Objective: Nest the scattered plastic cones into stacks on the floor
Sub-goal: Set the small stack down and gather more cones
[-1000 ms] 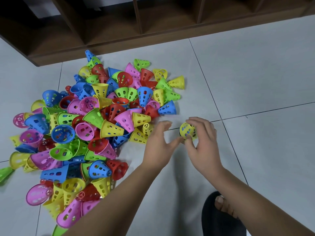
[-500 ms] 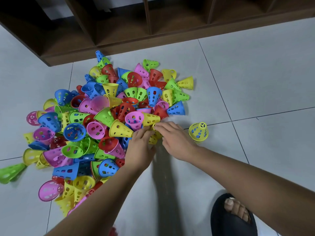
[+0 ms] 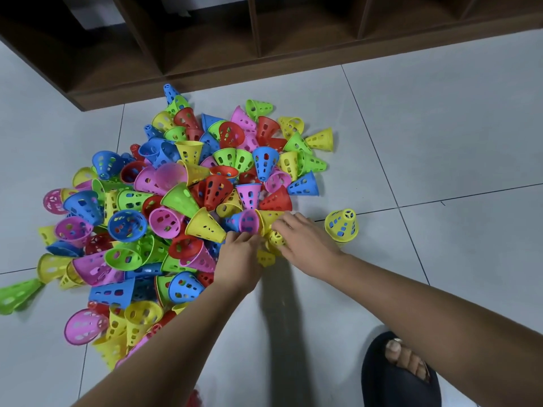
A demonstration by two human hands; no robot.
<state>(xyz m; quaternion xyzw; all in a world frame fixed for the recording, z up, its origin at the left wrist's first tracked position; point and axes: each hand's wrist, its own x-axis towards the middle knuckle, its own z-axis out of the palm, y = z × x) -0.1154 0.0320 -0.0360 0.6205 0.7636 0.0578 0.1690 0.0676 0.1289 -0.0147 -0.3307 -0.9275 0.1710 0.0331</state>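
A big heap of perforated plastic cones in yellow, blue, pink, red and green lies scattered on the floor. One yellow cone stands upright by itself to the right of the heap, showing blue through its holes. Both my hands are at the heap's near right edge. My right hand has its fingers curled round a yellow cone. My left hand is beside it, fingers curled down over another yellow cone that is mostly hidden under the hand.
A dark wooden shelf unit runs along the back, close behind the heap. Grey floor tiles stretch to the right. My foot in a dark slipper is at the bottom right. A stray green cone lies at the far left.
My right hand let go of the yellow cone, which now stands alone on the floor. Both hands moved left into the heap's edge and closed on yellow cones there.
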